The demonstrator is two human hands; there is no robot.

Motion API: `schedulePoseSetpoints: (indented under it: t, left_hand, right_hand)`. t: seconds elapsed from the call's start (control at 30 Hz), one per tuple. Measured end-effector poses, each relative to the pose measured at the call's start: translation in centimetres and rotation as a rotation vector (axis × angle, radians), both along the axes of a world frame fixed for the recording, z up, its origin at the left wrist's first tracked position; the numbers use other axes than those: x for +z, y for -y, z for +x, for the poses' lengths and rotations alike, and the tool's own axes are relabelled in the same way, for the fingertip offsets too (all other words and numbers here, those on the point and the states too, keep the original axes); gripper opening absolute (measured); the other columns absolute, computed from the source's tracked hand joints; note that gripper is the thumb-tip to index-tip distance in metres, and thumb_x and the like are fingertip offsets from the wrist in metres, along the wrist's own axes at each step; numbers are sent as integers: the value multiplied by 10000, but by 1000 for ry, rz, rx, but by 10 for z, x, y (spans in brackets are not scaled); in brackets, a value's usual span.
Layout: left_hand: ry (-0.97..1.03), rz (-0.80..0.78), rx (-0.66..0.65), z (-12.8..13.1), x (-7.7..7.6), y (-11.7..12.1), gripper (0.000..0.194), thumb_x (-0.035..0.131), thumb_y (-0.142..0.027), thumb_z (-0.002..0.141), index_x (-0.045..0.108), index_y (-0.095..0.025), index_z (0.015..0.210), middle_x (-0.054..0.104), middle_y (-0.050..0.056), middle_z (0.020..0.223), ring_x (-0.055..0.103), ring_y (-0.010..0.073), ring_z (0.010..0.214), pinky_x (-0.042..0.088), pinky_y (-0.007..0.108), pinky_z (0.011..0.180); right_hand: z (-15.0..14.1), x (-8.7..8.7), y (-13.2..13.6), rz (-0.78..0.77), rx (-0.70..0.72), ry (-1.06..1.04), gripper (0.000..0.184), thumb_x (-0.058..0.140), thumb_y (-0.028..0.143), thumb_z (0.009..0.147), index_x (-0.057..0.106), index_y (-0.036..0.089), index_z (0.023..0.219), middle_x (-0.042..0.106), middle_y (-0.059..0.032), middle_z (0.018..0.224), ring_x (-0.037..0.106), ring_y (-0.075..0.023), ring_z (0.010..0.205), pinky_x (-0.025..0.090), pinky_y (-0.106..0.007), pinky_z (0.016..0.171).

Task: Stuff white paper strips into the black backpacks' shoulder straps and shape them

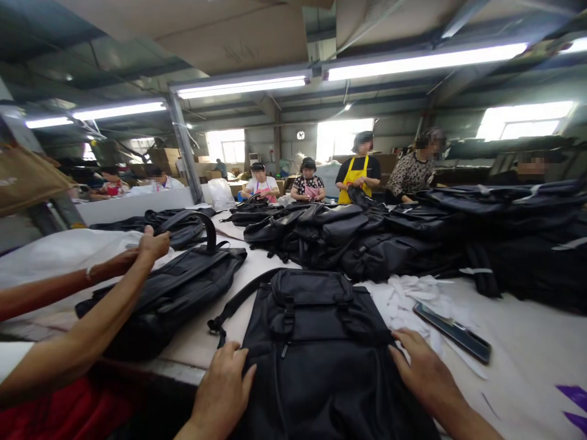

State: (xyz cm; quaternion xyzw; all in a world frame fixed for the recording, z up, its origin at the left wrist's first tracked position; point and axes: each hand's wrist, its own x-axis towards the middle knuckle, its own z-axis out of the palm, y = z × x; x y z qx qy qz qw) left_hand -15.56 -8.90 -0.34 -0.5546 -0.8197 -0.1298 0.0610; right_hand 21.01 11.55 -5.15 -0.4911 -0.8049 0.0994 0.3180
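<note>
A black backpack (328,360) lies face up in front of me, with its top flap (312,287) closed and two buckled straps across its front. My left hand (224,382) is at the bag's left edge, thumb against the side and fingers bent. At the right edge my right hand (424,366) holds the side below the flap, its fingertips on the black material. A loose shoulder strap (238,299) stretches out from the upper left of the bag. The undersides of both hands' grips are hidden.
On the left, a co-worker's hands (153,244) handle the strap of another black backpack (183,287). A heap of black bags (330,229) fills the table's far side. White strips (413,299), a phone (454,333) and purple pieces (573,400) lie right. Several people work beyond.
</note>
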Motion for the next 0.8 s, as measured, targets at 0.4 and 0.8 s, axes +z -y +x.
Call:
schedulePoseSetpoints:
  t: [0.4,0.8]
  left_hand:
    - [-80,-57,-402,19,37,-102,191,494,-183,873,674,-157,813,690,115,815,644,270,854,352,540,1008]
    - [117,-17,-602,55,27,-119,235,473,-145,877,693,-117,955,637,193,1045,526,334,1127,355,479,1061]
  right_hand:
    - [-170,39,1,-285,550,355,517,357,332,957,526,40,1349,485,-196,1433,432,-275,1348,321,-367,1136]
    - [-218,50,-72,-189,232,472,356,412,241,927,628,81,1161,654,-205,1177,591,-307,1141,413,-403,977]
